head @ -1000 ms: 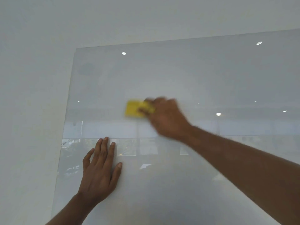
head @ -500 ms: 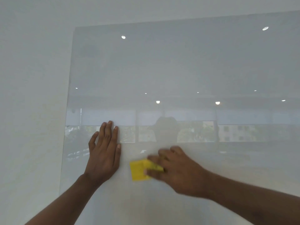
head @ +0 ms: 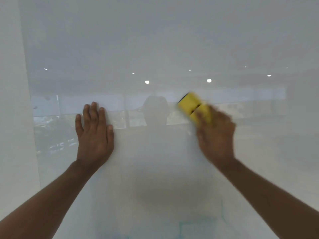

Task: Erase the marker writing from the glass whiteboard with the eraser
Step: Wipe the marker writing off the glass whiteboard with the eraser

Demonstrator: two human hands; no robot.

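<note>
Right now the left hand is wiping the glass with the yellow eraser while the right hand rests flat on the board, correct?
Hands are swapped. In the head view the right hand holds the yellow eraser, and the left hand rests flat on the board.

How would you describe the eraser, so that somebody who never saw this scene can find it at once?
Start from the large glass whiteboard that fills the wall. Two hands are on it: the left hand lies flat, and the right hand holds the eraser against the glass. It is a small yellow block with a dark edge, the only brightly coloured thing in view.
</note>
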